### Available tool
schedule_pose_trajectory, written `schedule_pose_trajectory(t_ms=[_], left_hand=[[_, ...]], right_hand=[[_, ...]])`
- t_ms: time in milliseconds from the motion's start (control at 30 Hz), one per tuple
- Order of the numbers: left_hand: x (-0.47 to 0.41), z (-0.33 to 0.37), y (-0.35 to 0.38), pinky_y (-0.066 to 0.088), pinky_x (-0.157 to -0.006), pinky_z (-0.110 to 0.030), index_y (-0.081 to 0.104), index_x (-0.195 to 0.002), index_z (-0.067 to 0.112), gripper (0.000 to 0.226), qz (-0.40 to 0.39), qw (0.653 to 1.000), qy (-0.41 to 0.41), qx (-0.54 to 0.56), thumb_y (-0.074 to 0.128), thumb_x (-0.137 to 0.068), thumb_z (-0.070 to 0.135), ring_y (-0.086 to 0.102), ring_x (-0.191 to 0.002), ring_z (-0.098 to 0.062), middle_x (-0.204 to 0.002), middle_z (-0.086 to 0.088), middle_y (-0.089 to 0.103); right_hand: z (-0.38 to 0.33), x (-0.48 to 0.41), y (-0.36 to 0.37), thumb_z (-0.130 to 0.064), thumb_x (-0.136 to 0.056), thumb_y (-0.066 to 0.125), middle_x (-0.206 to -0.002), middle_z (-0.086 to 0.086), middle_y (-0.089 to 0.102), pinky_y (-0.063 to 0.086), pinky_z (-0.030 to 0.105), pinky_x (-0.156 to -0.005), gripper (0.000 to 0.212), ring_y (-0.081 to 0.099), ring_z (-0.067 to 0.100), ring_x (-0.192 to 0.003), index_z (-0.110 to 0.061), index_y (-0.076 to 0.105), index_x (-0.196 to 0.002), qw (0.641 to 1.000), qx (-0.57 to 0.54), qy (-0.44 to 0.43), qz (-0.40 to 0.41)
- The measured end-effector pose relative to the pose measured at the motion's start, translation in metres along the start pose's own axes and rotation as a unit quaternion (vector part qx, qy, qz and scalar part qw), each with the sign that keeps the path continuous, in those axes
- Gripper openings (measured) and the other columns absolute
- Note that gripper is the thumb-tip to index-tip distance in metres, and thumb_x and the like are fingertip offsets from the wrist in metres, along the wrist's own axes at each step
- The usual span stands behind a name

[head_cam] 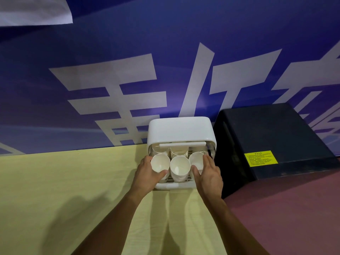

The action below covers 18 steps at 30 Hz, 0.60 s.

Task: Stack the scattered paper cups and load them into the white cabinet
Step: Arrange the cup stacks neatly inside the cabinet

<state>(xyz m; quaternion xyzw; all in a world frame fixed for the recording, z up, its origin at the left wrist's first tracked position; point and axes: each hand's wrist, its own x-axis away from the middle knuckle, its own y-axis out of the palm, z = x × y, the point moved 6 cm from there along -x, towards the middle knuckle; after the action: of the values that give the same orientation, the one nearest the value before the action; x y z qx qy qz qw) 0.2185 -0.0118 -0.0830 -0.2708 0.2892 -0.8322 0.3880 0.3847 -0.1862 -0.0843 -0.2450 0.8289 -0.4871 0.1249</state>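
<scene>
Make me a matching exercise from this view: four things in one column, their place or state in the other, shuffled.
1 left hand
2 right hand
3 middle cup stack
4 black box

A beside the white cabinet, on its right
B holds the left cup stack
C stands between both hands
D holds the right cup stack

Pairs: 1-B, 2-D, 3-C, 4-A

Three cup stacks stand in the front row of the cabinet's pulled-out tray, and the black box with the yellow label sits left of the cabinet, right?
Not quite. The head view shows the black box with the yellow label on the right of the white cabinet, not the left. The rest holds: three cup stacks in the front row of the tray.
</scene>
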Motion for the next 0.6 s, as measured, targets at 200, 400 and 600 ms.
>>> schedule_pose_trajectory(t_ms=[200, 400, 600], left_hand=[[-0.002, -0.001, 0.001, 0.049, -0.091, -0.038, 0.045, -0.123, 0.021, 0.068, -0.004, 1.0, -0.005, 0.013, 0.082, -0.071, 0.044, 0.053, -0.111, -0.019, -0.122, 0.002, 0.051], [0.003, 0.0, 0.001, 0.049, -0.096, -0.039, 0.043, -0.133, 0.026, 0.08, -0.007, 1.0, 0.0, 0.029, 0.083, -0.066, 0.044, 0.052, -0.115, -0.019, -0.13, 0.003, 0.05], [0.002, 0.005, 0.001, 0.049, -0.096, -0.038, 0.044, -0.136, 0.026, 0.078, -0.003, 0.999, -0.001, 0.036, 0.084, -0.071, 0.039, 0.052, -0.117, -0.019, -0.134, 0.002, 0.049]], right_hand=[[-0.009, 0.002, -0.002, -0.049, -0.096, 0.052, -0.154, 0.008, 0.04, 0.043, 0.046, -0.096, 0.059, 0.045, 0.033, -0.125, -0.016, 0.046, -0.145, 0.999, 0.024, -0.007, 0.025], [-0.027, 0.011, -0.001, -0.067, -0.089, 0.043, -0.147, 0.009, 0.045, 0.04, 0.052, -0.1, 0.057, 0.041, 0.032, -0.132, -0.034, 0.059, -0.133, 0.993, 0.021, -0.104, 0.057], [-0.033, 0.015, 0.015, -0.076, -0.078, 0.047, -0.145, 0.007, 0.05, 0.037, 0.053, -0.102, 0.072, 0.043, 0.032, -0.134, -0.029, 0.06, -0.131, 0.988, 0.059, -0.142, 0.015]])
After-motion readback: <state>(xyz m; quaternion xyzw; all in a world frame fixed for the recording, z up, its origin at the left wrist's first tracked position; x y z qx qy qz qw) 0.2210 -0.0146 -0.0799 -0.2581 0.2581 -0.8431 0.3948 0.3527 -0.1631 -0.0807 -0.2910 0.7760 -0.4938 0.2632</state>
